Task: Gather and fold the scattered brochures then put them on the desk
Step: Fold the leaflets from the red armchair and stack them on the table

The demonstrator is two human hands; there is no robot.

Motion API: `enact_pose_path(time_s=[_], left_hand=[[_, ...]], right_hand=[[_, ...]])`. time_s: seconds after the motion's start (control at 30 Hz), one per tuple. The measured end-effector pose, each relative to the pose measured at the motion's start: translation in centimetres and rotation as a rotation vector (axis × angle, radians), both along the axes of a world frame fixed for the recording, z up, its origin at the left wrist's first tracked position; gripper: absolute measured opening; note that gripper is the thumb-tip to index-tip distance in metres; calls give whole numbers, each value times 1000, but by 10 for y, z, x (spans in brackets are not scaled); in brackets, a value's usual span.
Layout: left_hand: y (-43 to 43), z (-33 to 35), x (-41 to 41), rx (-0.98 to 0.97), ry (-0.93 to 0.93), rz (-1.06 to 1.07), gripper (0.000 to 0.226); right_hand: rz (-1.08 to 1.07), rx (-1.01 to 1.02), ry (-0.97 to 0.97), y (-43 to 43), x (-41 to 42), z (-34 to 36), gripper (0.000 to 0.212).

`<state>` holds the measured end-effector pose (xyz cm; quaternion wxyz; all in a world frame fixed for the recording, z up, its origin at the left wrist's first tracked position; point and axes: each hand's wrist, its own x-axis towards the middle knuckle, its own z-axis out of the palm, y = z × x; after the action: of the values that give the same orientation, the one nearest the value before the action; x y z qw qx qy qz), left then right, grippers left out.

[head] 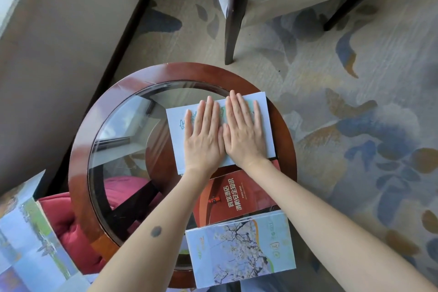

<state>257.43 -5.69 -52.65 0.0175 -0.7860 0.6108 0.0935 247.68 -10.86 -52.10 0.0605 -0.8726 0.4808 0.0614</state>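
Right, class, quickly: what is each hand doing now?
Left hand: open, pressing flat on the pale brochure.
Right hand: open, pressing flat on the same brochure.

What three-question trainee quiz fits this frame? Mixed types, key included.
1. True or false: left hand and right hand both press flat on the pale blue brochure.
2. The red brochure lies: A) in the left hand; B) between the pale blue brochure and the blossom brochure; C) atop the pale blue brochure.
3. How many brochures rest on the round table?
Key: 1 true; 2 B; 3 three.
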Motion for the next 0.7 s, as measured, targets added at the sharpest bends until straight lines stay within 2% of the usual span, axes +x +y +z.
enact_pose_path(time_s=[0.17, 0.3, 0.4, 0.7], left_hand=[[-1, 6, -1, 28, 34, -6, 55], [6, 11, 13, 29, 96, 194, 59], [15, 13, 21, 18, 101, 267, 61], [15, 2, 22, 7, 102, 311, 60]], right_hand=[[6, 22, 11, -1, 1, 6, 56], [-21, 88, -76, -5, -10, 9, 55], [-80, 99, -52, -8, -30, 8, 58], [-78, 76, -22, -10, -32, 1, 60]])
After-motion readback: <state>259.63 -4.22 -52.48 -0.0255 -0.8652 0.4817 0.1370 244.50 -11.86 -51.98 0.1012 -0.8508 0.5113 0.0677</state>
